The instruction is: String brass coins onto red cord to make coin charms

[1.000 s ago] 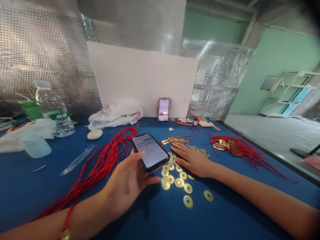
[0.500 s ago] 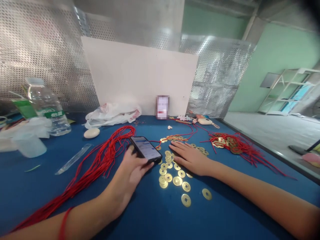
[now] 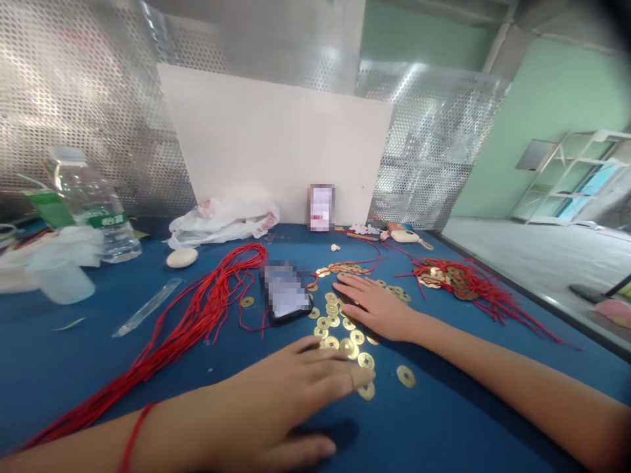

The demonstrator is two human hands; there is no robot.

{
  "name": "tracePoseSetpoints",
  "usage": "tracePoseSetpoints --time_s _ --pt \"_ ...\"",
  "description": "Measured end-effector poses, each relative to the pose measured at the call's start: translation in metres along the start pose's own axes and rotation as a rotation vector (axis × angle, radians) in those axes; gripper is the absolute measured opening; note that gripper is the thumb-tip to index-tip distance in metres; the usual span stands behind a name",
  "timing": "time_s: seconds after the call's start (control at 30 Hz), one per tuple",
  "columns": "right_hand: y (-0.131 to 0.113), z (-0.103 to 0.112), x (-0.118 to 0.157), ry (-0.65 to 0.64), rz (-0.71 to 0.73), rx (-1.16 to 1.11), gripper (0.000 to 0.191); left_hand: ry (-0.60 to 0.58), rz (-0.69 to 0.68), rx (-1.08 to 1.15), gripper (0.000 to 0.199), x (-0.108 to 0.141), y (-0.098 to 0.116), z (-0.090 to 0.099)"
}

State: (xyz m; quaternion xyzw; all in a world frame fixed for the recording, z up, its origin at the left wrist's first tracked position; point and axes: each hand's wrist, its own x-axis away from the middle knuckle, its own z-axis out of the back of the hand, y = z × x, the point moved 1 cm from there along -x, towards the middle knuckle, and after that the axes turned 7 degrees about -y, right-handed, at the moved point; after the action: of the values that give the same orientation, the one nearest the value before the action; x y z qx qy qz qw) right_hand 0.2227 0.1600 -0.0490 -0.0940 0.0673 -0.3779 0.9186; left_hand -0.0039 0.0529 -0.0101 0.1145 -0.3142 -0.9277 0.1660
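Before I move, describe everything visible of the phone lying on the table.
The phone is a dark-edged slab lying screen up and askew on the blue table. Its pale screen looks lit; content is blurred. It sits between the red cords and most golden coins, the left hand clear of it. Whether a cord touches it is unclear.

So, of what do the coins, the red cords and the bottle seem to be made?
Coins: probably shiny, brass-coloured metal, from their bright glints; plating can't be ruled out. Red cords: textile, fibre unclear, from their limp, bending strands. Bottle: apparently clear, glossy plastic, from its see-through walls.
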Motion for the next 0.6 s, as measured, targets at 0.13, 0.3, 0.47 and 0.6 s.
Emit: tracePoseSetpoints --time_s 0.13,0.3,0.47,0.6 --pt "-0.003 0.002 0.001 0.086 0.069 0.027 0.045 -0.028 0.029 -0.169 0.059 -0.003 -0.001 0.000" --pt "-0.006 0.020 -0.022 0.183 0.171 0.117 0.026 0.060 0.160 -0.296 0.054 -0.001 -0.013 -0.007" --pt "-0.002 0.038 -0.083 0.100 0.207 0.190 0.021 0.136 0.233 -0.363 0.049 0.001 -0.018 -0.011" --pt "0.008 0.032 -0.120 -0.118 0.124 0.155 0.014 0.153 0.265 -0.388 0.044 0.002 -0.020 -0.011"
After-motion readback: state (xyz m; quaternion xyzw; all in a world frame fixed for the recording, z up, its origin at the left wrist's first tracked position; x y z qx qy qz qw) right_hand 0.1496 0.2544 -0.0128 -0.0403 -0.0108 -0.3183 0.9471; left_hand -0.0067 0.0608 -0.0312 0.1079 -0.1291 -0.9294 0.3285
